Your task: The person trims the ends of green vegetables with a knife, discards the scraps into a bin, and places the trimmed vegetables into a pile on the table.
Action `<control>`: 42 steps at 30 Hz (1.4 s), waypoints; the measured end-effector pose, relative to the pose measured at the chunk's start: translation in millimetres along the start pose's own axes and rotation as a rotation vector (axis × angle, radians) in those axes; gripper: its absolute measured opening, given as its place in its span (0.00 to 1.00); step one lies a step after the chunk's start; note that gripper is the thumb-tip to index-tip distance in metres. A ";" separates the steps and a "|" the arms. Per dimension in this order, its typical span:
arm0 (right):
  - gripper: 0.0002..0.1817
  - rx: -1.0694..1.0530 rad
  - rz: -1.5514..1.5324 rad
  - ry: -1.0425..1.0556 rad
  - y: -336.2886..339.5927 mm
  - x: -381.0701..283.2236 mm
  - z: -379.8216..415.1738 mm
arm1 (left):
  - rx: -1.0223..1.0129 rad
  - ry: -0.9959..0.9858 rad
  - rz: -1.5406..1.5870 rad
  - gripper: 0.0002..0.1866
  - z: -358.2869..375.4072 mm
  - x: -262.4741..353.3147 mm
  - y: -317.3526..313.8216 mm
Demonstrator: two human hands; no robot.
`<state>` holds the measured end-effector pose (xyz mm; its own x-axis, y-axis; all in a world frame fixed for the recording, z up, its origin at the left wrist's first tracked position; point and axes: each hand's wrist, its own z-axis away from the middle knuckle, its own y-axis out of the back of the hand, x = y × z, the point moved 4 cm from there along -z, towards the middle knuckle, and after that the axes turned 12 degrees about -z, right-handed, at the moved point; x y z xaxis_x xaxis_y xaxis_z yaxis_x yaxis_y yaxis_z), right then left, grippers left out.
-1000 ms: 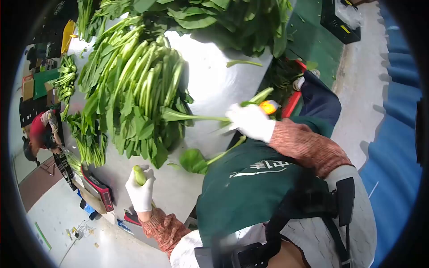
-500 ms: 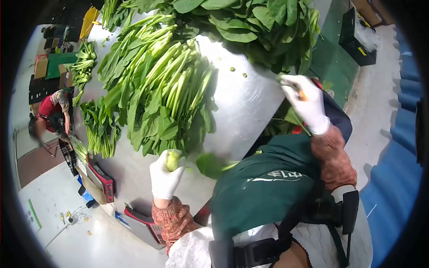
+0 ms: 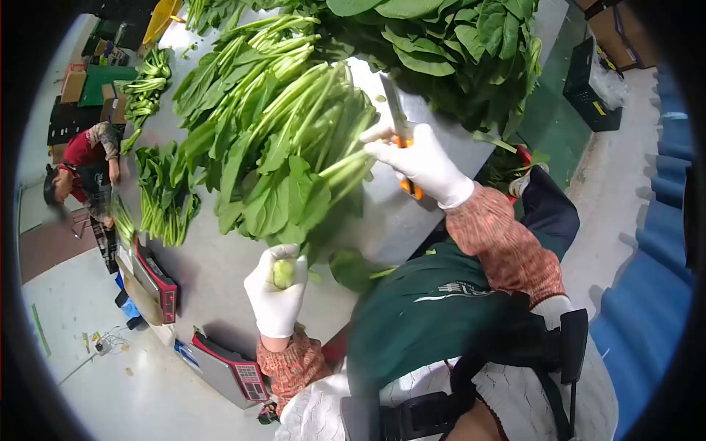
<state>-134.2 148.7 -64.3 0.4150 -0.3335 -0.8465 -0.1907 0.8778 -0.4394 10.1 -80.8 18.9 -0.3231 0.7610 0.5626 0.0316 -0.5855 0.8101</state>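
My left hand (image 3: 276,294), in a white glove, is closed around leafy greens, whose pale stem ends (image 3: 283,273) show between the fingers. It is just below the big pile of leafy greens (image 3: 294,132) on the metal table. My right hand (image 3: 423,163), also gloved, grips a knife (image 3: 395,103) with an orange handle, its blade pointing away from me. The fingertips of that hand also touch stems at the pile's right side and seem to pinch them; part of the grip is hidden.
More broad-leaved greens (image 3: 456,44) are heaped at the far right of the metal table (image 3: 220,279). Smaller bunches (image 3: 165,198) lie left. Two red-edged scales (image 3: 228,367) stand along the near left edge. Another person (image 3: 84,169) bends over at far left. A black crate (image 3: 592,84) is on the floor.
My right hand has moved left from beyond the table's edge to the stems of the pile, and the knife blade now shows. A stem piece lies near that edge. My left hand is nearly unmoved.
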 end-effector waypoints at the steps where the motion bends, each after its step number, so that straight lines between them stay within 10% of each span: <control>1: 0.08 0.030 0.058 -0.079 6.6 -8.3 16.2 | 0.036 -0.033 0.029 0.09 -1.9 3.2 -1.1; 7: 0.10 -0.021 0.271 0.167 2.0 -19.5 61.8 | 0.145 -0.687 -0.271 0.18 -21.7 88.4 -29.1; 14: 0.20 0.058 0.642 0.439 20.2 -6.2 81.7 | -0.002 -0.448 -0.026 0.13 -27.5 63.3 -69.8; 21: 0.21 0.115 0.983 0.096 45.7 35.6 74.8 | -0.014 -0.516 0.065 0.12 -18.7 68.9 -62.8; 35: 0.15 0.236 0.611 0.528 17.2 -22.5 -63.7 | 0.075 -0.089 0.367 0.10 -9.0 10.9 12.4; 42: 0.11 0.013 0.159 0.122 -5.7 -18.8 -106.5 | 0.181 -0.043 0.079 0.11 -5.7 -11.7 34.3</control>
<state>-235.7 113.4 -77.9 0.2700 -0.2289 -0.9353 -0.2330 0.9269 -0.2941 9.5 -111.3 39.2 -0.2720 0.7280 0.6294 0.2262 -0.5873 0.7771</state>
